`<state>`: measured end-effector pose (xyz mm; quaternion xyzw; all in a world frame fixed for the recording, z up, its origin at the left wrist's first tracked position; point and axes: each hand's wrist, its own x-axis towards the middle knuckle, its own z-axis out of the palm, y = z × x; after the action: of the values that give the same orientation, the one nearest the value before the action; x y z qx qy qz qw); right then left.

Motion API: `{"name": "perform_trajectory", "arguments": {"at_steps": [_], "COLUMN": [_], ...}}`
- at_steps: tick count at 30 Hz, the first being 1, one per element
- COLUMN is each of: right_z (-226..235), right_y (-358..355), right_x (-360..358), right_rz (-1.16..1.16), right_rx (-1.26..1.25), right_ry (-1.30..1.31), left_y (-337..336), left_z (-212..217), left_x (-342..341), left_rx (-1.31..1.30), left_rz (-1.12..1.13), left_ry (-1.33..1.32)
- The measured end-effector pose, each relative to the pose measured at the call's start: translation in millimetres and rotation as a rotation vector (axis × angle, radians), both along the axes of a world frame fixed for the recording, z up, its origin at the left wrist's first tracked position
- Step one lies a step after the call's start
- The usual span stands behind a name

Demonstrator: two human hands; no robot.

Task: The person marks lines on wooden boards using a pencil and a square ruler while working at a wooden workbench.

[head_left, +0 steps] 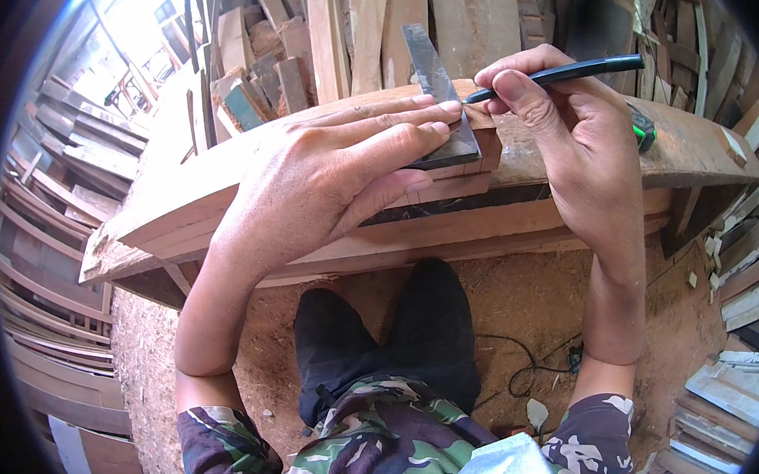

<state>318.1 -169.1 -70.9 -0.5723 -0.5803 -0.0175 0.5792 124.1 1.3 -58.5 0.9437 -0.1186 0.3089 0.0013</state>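
Your left hand point(342, 175) presses flat, fingers together, on the dark metal try square point(439, 105); your right hand point(553, 116) pinches a black pen point(560, 75) against its blade.

Packages, labels, signs, screens: none in view. The wooden bench, the stacked timber offcuts around it and the sawdust floor carry no wrapper, carton, tag, placard or display.
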Motion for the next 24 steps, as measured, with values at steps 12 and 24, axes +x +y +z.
{"name": "perform_trajectory", "arguments": {"at_steps": [12,24], "right_z": [11,5], "right_y": [-23,-16], "right_x": [-9,11], "right_rz": [0.058,0.030], "right_rx": [-0.032,0.118], "right_ry": [0.027,0.054], "left_y": [-2,-3], "left_z": [1,3], "left_x": [-1,8], "left_rx": [0.006,0.006], "left_rz": [0.016,-0.004], "left_ry": [-0.007,-0.011]}}
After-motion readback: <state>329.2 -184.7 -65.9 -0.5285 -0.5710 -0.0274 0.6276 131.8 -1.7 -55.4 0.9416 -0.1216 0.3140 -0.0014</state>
